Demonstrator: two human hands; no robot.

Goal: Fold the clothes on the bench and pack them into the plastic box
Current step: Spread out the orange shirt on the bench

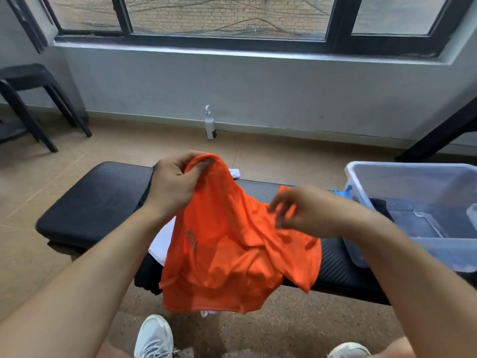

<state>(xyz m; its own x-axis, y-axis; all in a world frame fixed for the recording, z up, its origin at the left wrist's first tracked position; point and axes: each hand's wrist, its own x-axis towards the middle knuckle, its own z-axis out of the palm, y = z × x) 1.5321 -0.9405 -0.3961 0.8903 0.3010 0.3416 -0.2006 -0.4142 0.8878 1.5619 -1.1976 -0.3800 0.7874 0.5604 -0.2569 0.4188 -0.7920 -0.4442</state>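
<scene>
An orange shirt [232, 244] hangs crumpled over the middle of the black padded bench [95, 200]. My left hand [175, 184] grips its top edge and holds it up above the bench. My right hand [307, 210] hovers blurred at the shirt's right side, fingers loosely spread over the fabric; whether it holds cloth is unclear. White cloth [162, 241] and dark cloth [147, 277] lie under the orange shirt on the bench. A clear plastic box [366, 174] stands on the bench's right end.
A white bottle [210, 125] stands on the floor by the wall under the window. A black stool [31, 99] is at the far left. A black table leg [438, 135] slants at the right. My white shoes [154, 337] are on the floor below the bench.
</scene>
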